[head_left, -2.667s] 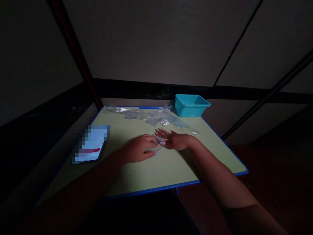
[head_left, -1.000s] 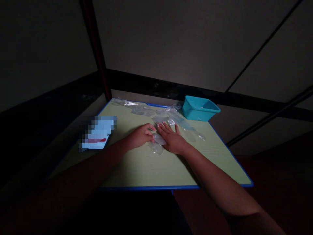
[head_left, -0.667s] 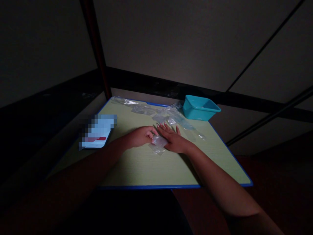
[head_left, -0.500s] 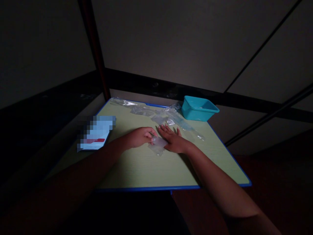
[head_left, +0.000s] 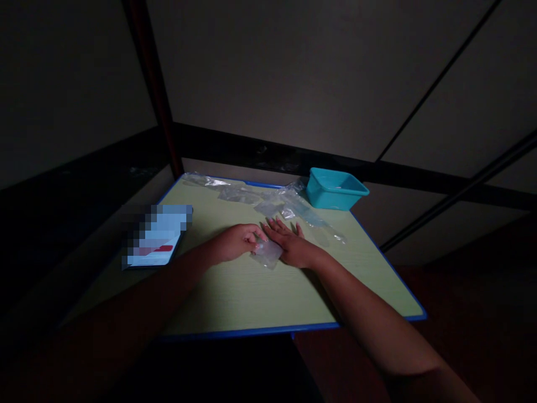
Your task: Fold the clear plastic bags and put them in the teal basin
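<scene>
A small see-through plastic bag (head_left: 268,254) lies on the pale green table between my two hands. My left hand (head_left: 241,240) is closed in a pinch at the bag's left edge, thumb and fingertips together. Palm down, my right hand (head_left: 289,243) rests with its fingers stretched out, and its thumb side touches the bag's right part. Just beyond my fingers, more clear plastic bags (head_left: 289,204) are strewn across the far part of the table, overlapping one another.
The table (head_left: 251,302) has a blue rim. At its far right corner stands a turquoise plastic basket (head_left: 333,198); what it holds is hard to make out. A lit tablet or phone (head_left: 157,238), partly blurred out, lies on the left. Walls rise behind and to the left.
The whole view has shifted slightly. My left fingers have curled closer together at the bag's edge, and more of the bag shows. My right hand still lies flat.
</scene>
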### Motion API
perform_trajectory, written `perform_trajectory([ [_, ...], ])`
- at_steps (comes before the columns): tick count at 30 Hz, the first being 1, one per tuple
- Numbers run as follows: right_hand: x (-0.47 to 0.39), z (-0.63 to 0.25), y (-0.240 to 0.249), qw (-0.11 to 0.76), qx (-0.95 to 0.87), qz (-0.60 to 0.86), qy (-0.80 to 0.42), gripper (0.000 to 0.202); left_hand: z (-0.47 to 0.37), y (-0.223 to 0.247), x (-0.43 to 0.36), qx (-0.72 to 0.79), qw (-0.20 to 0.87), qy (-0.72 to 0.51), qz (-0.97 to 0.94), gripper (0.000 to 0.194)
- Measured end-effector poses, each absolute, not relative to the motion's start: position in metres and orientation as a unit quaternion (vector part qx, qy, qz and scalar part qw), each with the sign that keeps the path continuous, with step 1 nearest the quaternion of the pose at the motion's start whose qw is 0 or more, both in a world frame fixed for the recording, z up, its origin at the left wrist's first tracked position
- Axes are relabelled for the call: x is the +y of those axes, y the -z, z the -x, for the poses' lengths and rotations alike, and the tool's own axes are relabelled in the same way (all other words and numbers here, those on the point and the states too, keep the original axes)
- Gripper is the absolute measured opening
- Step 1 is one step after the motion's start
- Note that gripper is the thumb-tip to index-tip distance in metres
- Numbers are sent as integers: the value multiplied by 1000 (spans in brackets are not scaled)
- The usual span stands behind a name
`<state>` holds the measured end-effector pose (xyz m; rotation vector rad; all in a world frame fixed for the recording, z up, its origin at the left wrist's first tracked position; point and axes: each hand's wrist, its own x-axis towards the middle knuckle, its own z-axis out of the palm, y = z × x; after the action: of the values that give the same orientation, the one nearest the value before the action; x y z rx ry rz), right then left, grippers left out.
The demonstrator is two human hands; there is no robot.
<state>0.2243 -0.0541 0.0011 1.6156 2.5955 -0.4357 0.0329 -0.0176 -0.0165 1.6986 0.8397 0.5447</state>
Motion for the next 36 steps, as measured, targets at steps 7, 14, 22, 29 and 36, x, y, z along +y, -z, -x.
perform_trajectory([
  [7, -54, -233, -11, 12, 841, -510, 181, 77, -29, 15, -16, 339, 548, -216, -734, 22],
  [14, -50, -256, -29, -64, 864, -407, 290, 76, -25, 10, -18, 322, 522, -200, -764, 24],
  [22, -53, -231, -9, -46, 839, -500, 212, 56, -24, 18, -14, 311, 531, -209, -760, 24],
  [29, -59, -218, 2, -10, 866, -474, 156, 57, -23, 17, -13, 300, 527, -199, -770, 28],
  [36, -62, -215, 3, 11, 868, -482, 121, 71, -20, 22, -8, 292, 531, -200, -770, 31],
])
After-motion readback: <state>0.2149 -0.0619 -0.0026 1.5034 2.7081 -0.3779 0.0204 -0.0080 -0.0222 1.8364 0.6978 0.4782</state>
